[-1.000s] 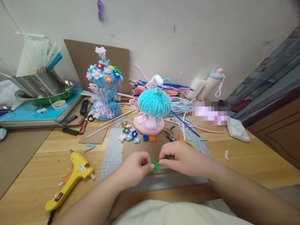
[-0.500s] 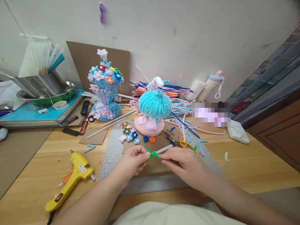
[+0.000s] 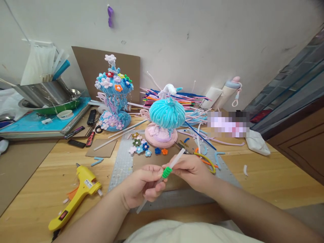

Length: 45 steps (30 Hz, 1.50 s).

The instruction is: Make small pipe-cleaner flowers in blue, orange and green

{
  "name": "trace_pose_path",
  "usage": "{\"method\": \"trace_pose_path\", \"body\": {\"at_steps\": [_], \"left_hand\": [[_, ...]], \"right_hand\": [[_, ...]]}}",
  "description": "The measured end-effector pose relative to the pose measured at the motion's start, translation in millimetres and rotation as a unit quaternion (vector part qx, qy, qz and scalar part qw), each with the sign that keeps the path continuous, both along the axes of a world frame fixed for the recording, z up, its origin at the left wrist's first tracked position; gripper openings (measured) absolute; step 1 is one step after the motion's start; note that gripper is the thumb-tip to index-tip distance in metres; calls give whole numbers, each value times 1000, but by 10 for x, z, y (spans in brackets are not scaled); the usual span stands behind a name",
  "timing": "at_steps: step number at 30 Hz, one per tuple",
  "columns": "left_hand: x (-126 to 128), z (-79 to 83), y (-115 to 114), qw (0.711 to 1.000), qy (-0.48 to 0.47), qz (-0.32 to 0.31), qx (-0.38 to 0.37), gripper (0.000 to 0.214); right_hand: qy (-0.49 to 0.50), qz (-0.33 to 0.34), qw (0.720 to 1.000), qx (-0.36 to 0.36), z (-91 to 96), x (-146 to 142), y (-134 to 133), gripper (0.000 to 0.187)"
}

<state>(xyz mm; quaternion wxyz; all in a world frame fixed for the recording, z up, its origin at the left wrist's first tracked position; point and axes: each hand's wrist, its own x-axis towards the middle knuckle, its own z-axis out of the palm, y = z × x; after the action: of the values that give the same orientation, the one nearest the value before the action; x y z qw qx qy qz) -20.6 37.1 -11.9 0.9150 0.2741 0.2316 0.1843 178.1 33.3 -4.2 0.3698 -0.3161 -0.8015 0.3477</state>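
My left hand (image 3: 145, 184) is closed around a translucent white glue stick (image 3: 178, 158), which slants from lower left to upper right. A bright green pipe cleaner (image 3: 167, 172) is wound in a tight coil around the stick, just beyond my left fingertips. On the other side, my right hand (image 3: 193, 170) is closed in a pinch against the coil; its fingertips are partly hidden behind the stick. Beyond the hands lie small pipe-cleaner flowers (image 3: 145, 145), with a blue one and an orange flower (image 3: 164, 152) nearer. A turquoise domed pipe-cleaner figure (image 3: 167, 113) stands on a pink base behind them.
A yellow glue gun (image 3: 82, 192) lies at left. Behind it stand a flower-covered blue pipe-cleaner figure (image 3: 113, 84) and a metal pot (image 3: 45, 94). A cutting mat (image 3: 118, 172) lies under the hands, with pliers (image 3: 207, 162) at right. Pipe-cleaner bundles (image 3: 194, 116) lie near the wall.
The glue stick has swung to a steeper slant. The green pipe cleaner's loose length now looks wound into a neat coil, and my right hand has moved in close to my left.
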Motion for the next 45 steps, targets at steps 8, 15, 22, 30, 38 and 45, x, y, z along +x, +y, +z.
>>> {"method": "trace_pose_path", "body": {"at_steps": [8, 15, 22, 30, 38, 45], "left_hand": [[26, -20, -14, 999, -32, -27, -1, 15], [54, 37, -52, 997, -41, -58, -11, 21], [62, 43, -56, 997, -46, -49, -27, 21], [186, -11, -66, 935, 187, 167, 250, 28], [162, -58, 13, 912, 236, 173, 288, 23], [97, 54, 49, 963, 143, 174, 147, 21]], "right_hand": [[20, 50, 998, -10, -76, -80, 20, 30], [75, 36, 995, -51, -152, -115, -45, 27], [104, -31, 994, -31, -214, -161, -75, 24], [-42, -104, 994, -8, -236, -188, -84, 26], [-99, -61, 992, -49, -230, -190, -88, 31], [-57, -85, 995, -3, -178, -97, -141, 24]]}}
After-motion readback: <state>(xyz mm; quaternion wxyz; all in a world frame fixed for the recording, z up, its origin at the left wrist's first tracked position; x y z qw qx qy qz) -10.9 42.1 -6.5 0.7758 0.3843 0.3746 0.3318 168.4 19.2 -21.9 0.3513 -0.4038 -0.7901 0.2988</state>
